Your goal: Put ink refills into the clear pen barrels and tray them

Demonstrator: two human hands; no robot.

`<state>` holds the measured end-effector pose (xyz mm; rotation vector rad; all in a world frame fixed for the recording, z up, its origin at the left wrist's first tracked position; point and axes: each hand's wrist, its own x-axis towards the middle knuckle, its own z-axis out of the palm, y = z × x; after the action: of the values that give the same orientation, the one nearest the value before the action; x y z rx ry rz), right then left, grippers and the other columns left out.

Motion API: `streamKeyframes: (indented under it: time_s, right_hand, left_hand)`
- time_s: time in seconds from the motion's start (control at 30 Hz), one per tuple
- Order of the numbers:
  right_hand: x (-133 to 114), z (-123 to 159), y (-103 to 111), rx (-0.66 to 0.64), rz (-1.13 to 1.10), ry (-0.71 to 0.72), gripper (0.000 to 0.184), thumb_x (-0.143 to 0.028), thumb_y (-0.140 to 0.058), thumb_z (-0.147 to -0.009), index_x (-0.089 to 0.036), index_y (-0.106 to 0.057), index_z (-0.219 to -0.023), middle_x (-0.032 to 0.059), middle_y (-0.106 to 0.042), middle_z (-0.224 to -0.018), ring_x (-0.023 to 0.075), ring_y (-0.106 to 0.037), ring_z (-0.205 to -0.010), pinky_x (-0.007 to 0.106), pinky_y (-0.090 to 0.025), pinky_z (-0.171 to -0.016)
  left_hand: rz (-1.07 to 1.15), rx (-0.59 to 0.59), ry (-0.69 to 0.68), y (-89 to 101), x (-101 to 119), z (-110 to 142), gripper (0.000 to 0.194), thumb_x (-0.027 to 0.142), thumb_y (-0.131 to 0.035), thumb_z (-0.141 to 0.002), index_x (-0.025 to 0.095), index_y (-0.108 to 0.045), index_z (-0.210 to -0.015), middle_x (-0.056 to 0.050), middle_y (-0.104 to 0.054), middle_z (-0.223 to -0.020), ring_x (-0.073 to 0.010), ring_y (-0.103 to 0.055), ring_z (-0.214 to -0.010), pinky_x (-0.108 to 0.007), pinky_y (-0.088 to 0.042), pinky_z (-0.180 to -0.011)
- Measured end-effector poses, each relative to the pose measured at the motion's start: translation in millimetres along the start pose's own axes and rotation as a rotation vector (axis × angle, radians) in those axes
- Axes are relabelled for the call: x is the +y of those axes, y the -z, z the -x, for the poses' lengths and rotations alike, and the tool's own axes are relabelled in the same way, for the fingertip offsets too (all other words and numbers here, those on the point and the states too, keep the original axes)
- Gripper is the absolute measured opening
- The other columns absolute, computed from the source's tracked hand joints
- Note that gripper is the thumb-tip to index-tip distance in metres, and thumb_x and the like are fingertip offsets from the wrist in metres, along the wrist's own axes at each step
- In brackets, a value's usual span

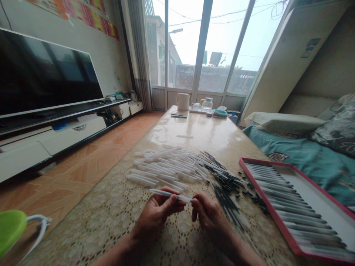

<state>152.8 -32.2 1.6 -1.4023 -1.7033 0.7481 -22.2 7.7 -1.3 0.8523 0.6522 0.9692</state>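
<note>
Your left hand (158, 216) sits at the bottom centre of the frame, its thumb and forefinger (173, 199) pressed together in a pinch on a white plastic pen barrel (169, 193), which lies nearly level across the gap between your hands. Your right hand (212, 218) curls up at the barrel's far end, the fingers (198, 201) bent inward and close to its tip – whether they grip it or only touch it, you cannot tell from this view. Just above your hands, at the centre, lies a loose heap of white barrels (163, 166), and against its right side is a scattered pile of thin black refills (226, 188), nearest your right hand. Further right, a tray with a red rim (266, 205) holds rows of slim pens (294, 210) side by side. All of this rests on a lace cloth (111, 225) over a glossy table (199, 129); a white jug (183, 101) and a glass teapot (207, 104) stand at its far end, with a television (47, 74) at upper left – and a teal sheet (305, 162) on the bed at right
</note>
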Motion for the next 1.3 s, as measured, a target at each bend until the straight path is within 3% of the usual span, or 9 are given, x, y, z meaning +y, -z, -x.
streamKeyframes:
  time_s: [0.17, 0.43, 0.63, 0.93, 1.07, 1.13, 1.2, 1.27, 1.3]
  right_hand:
    - [0, 0, -1, -0.036, -0.195, -0.131, 0.049, -0.055, -0.029, -0.092, -0.02, -0.044, -0.062, -0.0029, -0.051, -0.046, 0.0091, -0.046, -0.039, 0.02, -0.033, -0.044]
    - [-1, 2, 0, -0.022, -0.098, -0.033, 0.047, -0.053, -0.033, -0.092, -0.019, -0.05, -0.065, 0.0, -0.059, -0.05, 0.0099, -0.049, -0.046, 0.02, -0.034, -0.049]
    - [2, 1, -1, -0.138, -0.361, -0.268, 0.05, -0.063, -0.03, -0.088, -0.021, -0.041, -0.063, -0.0043, -0.049, -0.043, 0.0086, -0.04, -0.035, 0.019, -0.03, -0.039]
    - [10, -3, 7, -0.113, 0.101, 0.16, 0.033, -0.04, -0.037, -0.093, -0.017, -0.061, -0.089, 0.0017, -0.06, -0.068, 0.0129, -0.056, -0.06, 0.022, -0.04, -0.057]
    - [19, -4, 7, 0.084, 0.024, 0.039, 0.036, -0.045, -0.037, -0.092, -0.017, -0.058, -0.085, 0.0006, -0.057, -0.063, 0.0119, -0.051, -0.052, 0.022, -0.04, -0.051]
    - [22, -4, 6, 0.177, -0.099, -0.071, 0.037, -0.05, -0.036, -0.091, -0.017, -0.054, -0.088, 0.0, -0.057, -0.064, 0.0111, -0.049, -0.046, 0.022, -0.04, -0.046]
    - [25, -4, 5, 0.224, -0.19, -0.126, 0.037, -0.052, -0.036, -0.091, -0.018, -0.05, -0.09, -0.0005, -0.058, -0.064, 0.0109, -0.049, -0.044, 0.022, -0.04, -0.045]
    - [27, -3, 4, 0.232, -0.227, -0.141, 0.035, -0.053, -0.038, -0.09, -0.019, -0.049, -0.09, -0.0011, -0.058, -0.063, 0.0112, -0.049, -0.044, 0.022, -0.04, -0.044]
    - [27, -3, 3, 0.233, -0.238, -0.144, 0.035, -0.053, -0.04, -0.089, -0.019, -0.049, -0.09, -0.0014, -0.058, -0.063, 0.0113, -0.049, -0.044, 0.022, -0.04, -0.044]
  left_hand:
    - [-0.053, -0.017, -0.022, 0.0, -1, 1, 0.014, 0.024, -0.071, -0.075, 0.015, -0.065, -0.085, -0.006, -0.075, -0.075, -0.016, -0.069, -0.069, -0.028, -0.053, -0.069]
    - [-0.036, 0.001, -0.008, -4.0, 2, 2, 0.017, 0.027, -0.073, -0.073, 0.016, -0.065, -0.083, -0.006, -0.075, -0.074, -0.0165, -0.069, -0.069, -0.03, -0.053, -0.071]
    - [-0.15, 0.023, -0.033, -7.4, 5, 6, 0.018, 0.028, -0.073, -0.071, 0.016, -0.066, -0.082, -0.006, -0.075, -0.072, -0.0176, -0.068, -0.067, -0.031, -0.052, -0.068]
    - [-0.299, -0.007, -0.079, -1.6, -1, -2, 0.028, 0.03, -0.075, -0.068, 0.014, -0.068, -0.09, -0.001, -0.067, -0.058, -0.013, -0.06, -0.055, -0.025, -0.048, -0.056]
    - [-0.291, 0.099, -0.029, -10.3, 4, 7, 0.042, 0.034, -0.074, -0.067, 0.017, -0.061, -0.103, -0.003, -0.066, -0.076, -0.0171, -0.065, -0.062, -0.03, -0.052, -0.059]
    - [-0.403, 0.046, 0.026, -24.7, 17, 22, 0.038, 0.032, -0.069, -0.072, 0.018, -0.06, -0.107, -0.005, -0.065, -0.084, -0.0189, -0.067, -0.065, -0.032, -0.053, -0.059]
    - [-0.606, -0.104, 0.05, -42.4, 36, 39, 0.031, 0.028, -0.063, -0.077, 0.019, -0.063, -0.106, -0.009, -0.068, -0.088, -0.0195, -0.067, -0.067, -0.031, -0.052, -0.06]
    - [-0.856, -0.245, -0.056, -55.8, 57, 46, 0.032, 0.026, -0.061, -0.079, 0.022, -0.064, -0.11, -0.01, -0.07, -0.093, -0.0215, -0.066, -0.077, -0.03, -0.051, -0.066]
    - [-0.968, -0.237, -0.152, -58.4, 67, 42, 0.034, 0.025, -0.06, -0.08, 0.023, -0.063, -0.113, -0.01, -0.071, -0.093, -0.0219, -0.066, -0.08, -0.031, -0.05, -0.072]
